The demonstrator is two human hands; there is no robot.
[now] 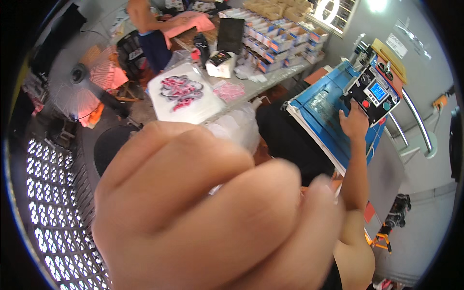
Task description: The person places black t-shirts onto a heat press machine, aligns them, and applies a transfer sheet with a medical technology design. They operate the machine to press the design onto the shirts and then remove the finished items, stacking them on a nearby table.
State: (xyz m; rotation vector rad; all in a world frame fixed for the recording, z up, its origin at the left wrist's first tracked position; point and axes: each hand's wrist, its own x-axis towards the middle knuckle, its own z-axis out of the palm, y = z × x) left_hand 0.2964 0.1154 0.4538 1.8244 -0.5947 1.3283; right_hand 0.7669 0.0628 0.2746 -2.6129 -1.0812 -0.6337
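Note:
My left hand fills the lower middle of the view, very close and slightly blurred. Its fingers are curled together, and whatever they may hold is hidden. On the right, my right arm stretches out to a heat press with a blue covered bed. My right hand is at the dark handle just below the control box, fingers over it and thumb out to the side. The box carries a lit blue display, a red button and a green one. Scissors lie on top of it.
A white board with a pink-and-black printed design lies on the table, beside pink scraps. Behind stand stacked boxes. To the left are a standing fan and another person with pink cloth.

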